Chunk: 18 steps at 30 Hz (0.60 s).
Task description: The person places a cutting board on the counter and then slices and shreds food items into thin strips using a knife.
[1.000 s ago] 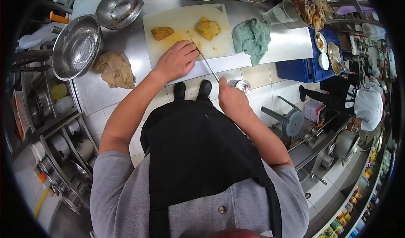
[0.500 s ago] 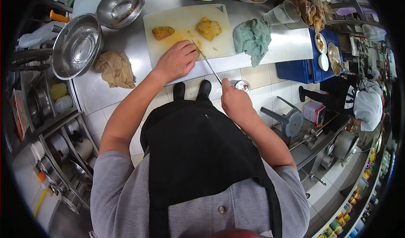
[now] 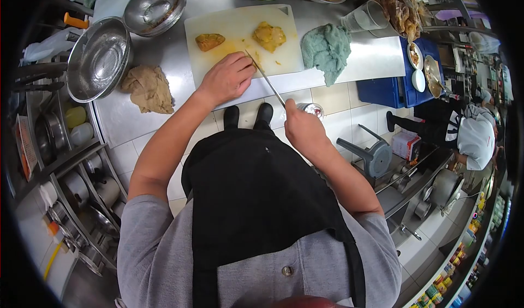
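Right hand (image 3: 304, 127) grasping a knife (image 3: 267, 81), left hand (image 3: 229, 78) curling at cutting board's (image 3: 243, 21) seven o'clock, hold unclear, yellowish pieces (image 3: 269, 37) lying at nine and two.

Cannot be read anywhere: no word, brand, number or sign. Too small to make out on the round container (image 3: 313, 110) toward two o'clock. Likewise illegible on the red-and-white box (image 3: 406, 145) at three o'clock and on the colorful shelf containers (image 3: 441, 284) around four o'clock.
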Available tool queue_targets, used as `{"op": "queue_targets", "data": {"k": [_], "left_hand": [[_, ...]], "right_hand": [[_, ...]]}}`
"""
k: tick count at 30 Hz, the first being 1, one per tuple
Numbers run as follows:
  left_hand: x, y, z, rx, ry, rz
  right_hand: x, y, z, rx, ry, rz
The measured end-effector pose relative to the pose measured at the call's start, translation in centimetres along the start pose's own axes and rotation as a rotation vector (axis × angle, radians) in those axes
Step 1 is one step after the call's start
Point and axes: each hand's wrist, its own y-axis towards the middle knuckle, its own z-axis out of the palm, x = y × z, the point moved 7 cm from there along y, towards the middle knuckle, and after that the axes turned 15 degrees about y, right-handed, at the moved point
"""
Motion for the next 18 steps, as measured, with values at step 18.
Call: {"op": "queue_targets", "data": {"k": [18], "left_hand": [[-0.2, -0.1, -0.2, -0.036, 0.022, 0.008]], "right_hand": [[0.0, 0.0, -0.2, -0.003, -0.007, -0.006]]}}
